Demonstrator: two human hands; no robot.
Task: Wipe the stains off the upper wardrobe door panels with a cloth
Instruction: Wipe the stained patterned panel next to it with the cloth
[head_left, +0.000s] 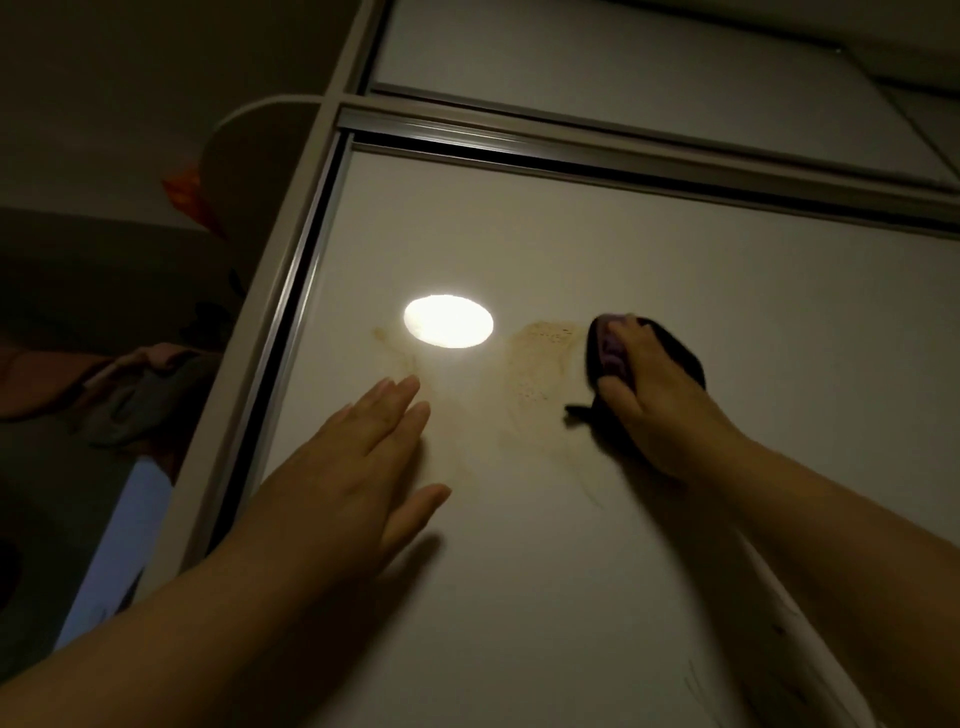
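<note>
A pale wardrobe door panel (675, 291) fills most of the head view. Brownish smeared stains (535, 364) run across its middle, with a fainter streak (387, 343) further left. My right hand (654, 395) presses a dark purple cloth (602, 348) against the panel at the right edge of the stains. My left hand (363, 467) lies flat on the panel with fingers spread, below and left of the stains, holding nothing. A bright oval spot of light (448, 321) sits between the two stain patches.
A metal door frame (291, 312) runs along the panel's left edge and a top rail (623, 156) crosses above it. Another panel (597, 57) lies above the rail. Clothes (145, 384) hang in the dark space at left.
</note>
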